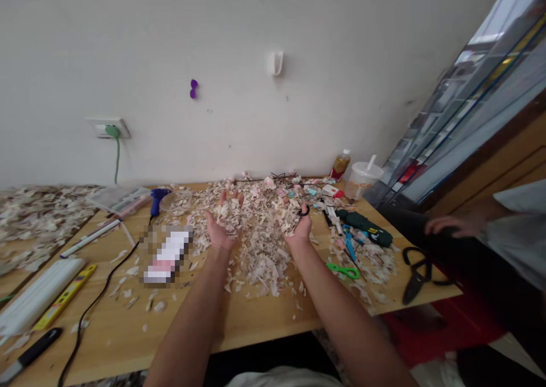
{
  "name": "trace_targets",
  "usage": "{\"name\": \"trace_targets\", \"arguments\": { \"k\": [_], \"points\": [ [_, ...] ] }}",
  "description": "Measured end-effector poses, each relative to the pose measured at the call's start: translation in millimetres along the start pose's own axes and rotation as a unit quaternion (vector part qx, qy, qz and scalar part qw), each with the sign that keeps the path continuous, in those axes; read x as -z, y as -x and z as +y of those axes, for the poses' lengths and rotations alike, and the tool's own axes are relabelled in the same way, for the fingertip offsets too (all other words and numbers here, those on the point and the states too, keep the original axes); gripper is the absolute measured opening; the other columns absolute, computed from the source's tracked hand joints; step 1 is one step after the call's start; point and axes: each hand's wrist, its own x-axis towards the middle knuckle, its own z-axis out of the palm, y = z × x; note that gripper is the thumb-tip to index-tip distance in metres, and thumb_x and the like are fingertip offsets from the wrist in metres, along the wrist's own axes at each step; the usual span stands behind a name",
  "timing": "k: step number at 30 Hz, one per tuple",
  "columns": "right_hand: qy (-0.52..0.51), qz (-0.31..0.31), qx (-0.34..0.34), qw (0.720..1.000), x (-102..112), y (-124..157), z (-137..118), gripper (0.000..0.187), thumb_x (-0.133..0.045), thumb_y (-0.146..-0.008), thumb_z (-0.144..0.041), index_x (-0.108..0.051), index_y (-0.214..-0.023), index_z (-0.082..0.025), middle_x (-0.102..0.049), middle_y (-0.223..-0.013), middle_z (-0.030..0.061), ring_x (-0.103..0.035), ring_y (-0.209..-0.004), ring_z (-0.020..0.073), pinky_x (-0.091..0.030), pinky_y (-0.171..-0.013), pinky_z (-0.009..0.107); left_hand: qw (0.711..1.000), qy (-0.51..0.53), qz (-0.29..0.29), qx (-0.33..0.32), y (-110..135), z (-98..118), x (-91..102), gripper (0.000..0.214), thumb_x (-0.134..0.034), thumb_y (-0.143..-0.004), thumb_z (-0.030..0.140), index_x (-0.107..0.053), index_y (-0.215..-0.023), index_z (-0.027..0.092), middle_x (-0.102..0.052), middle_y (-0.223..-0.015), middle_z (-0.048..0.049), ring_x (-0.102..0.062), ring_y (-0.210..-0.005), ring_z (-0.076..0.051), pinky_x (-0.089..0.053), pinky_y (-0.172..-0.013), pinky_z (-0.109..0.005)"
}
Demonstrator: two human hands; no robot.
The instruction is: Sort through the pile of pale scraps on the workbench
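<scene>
A big heap of pale shavings and scraps point(260, 233) covers the middle of the wooden table point(239, 318). My left hand point(222, 222) is palm up, fingers spread, with a small load of scraps resting on it above the heap. My right hand point(300, 225) is palm up too, cupped at the heap's right side, scraps on it and a small black ring point(303, 210) at its fingers.
A blue glue gun point(157, 199) with black cord, markers and a yellow cutter point(63, 299) lie at left. Green scissors point(343, 270), blue scissors point(348, 242), black scissors point(416, 273), a bottle point(340, 165) and a lidded cup point(362, 179) sit at right. Another person's hand point(447, 225) rests at far right.
</scene>
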Motion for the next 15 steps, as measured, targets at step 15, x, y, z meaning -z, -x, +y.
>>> {"name": "trace_targets", "arguments": {
  "k": [15],
  "points": [
    [0.085,-0.072,0.049,0.993,9.3,-14.3,-34.9,0.053,-0.042,-0.087,-0.069,-0.068,-0.091,-0.023,-0.072,-0.095,0.0068,-0.068,-0.093,0.0231,-0.054,-0.087,0.042,0.995,-0.059,-0.06,0.053,-6.5,28.3,-20.9,0.06,-0.035,-0.092,0.065,-0.053,-0.136,0.029,-0.046,-0.149,-0.0071,-0.046,-0.134,-0.028,-0.045,-0.103,-0.048]
  ]
}}
